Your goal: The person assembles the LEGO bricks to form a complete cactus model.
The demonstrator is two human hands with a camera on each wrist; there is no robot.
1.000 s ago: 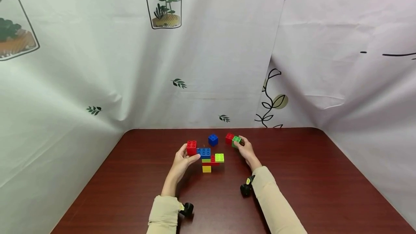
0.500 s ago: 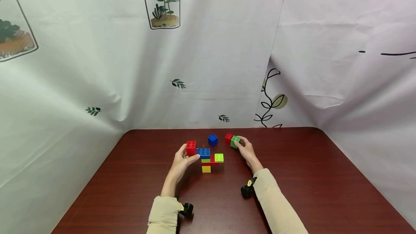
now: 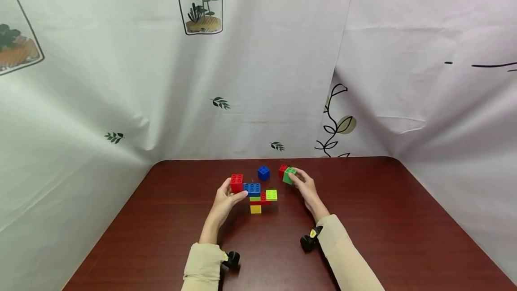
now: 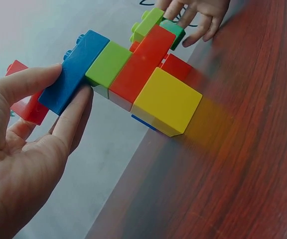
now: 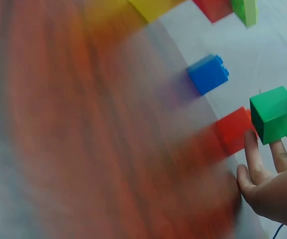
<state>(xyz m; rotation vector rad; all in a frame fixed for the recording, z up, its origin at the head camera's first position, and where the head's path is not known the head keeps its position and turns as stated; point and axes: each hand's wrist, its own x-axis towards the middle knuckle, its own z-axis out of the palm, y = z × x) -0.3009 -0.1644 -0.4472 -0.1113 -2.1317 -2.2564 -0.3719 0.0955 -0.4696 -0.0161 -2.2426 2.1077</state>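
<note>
My left hand (image 3: pixel 223 202) pinches the long blue brick (image 4: pixel 78 69) of a built stack between thumb and fingers. On that blue brick's left end sits a red brick (image 3: pixel 237 183). Below it come a lime brick (image 4: pixel 108 68), a long red brick (image 4: pixel 146 67) and, at the bottom, a yellow brick (image 4: pixel 168 102). Another lime brick (image 3: pixel 271 195) tops the stack's right side. My right hand (image 3: pixel 306 188) pinches a green brick (image 5: pixel 274 114), which is raised off the table in the right wrist view. Just behind it stands a loose red brick (image 5: pixel 234 130).
A loose blue brick (image 3: pixel 264 173) stands on the brown table (image 3: pixel 161 219), behind the stack and left of the loose red one. A patterned white curtain (image 3: pixel 258 80) hangs along the table's back edge.
My right hand has lifted the green brick slightly and brought it a little to the left, in front of the loose red brick. The left hand and the stack stay nearly still.
</note>
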